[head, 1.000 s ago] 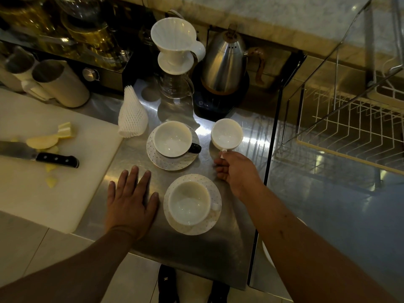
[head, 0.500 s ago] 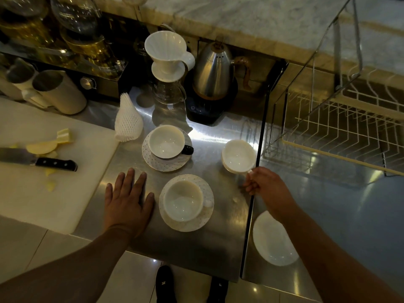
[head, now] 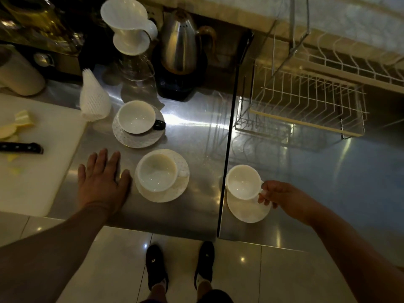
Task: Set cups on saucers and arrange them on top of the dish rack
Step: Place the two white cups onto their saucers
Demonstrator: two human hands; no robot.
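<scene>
**A cup held over a plain saucer**

The right hand [head: 284, 199] pinches the handle of a white cup [head: 243, 182]. The cup sits over the far part of a plain white saucer [head: 248, 207]. I cannot tell if the cup touches the saucer or hangs just above it. This saucer lies on the right steel counter [head: 328, 193], close to its front edge and its left edge, right beside the dark gap between the two counters.

The left hand [head: 101, 182] lies flat and open on the left steel counter [head: 196, 138], fingers spread. It holds nothing. It rests near the front edge, between the white cutting board [head: 43, 171] and a dotted saucer [head: 181, 189].

On that dotted saucer stands a second white cup [head: 157, 172]. It is just beside the left hand. Farther back, toward the middle of the left counter, a third cup with a black handle [head: 136, 117] stands on another dotted saucer [head: 131, 139].

The wire dish rack [head: 306, 101] stands at the back of the right counter. No cups show on the part of it that can be seen.

At the back edge of the left counter are a steel kettle [head: 181, 42] and a white coffee dripper [head: 129, 22] on a glass jug. A white foam net [head: 93, 97] stands near the board's far corner. A black knife handle [head: 21, 148] lies on the board, with cut yellow pieces [head: 15, 125] near it.
</scene>
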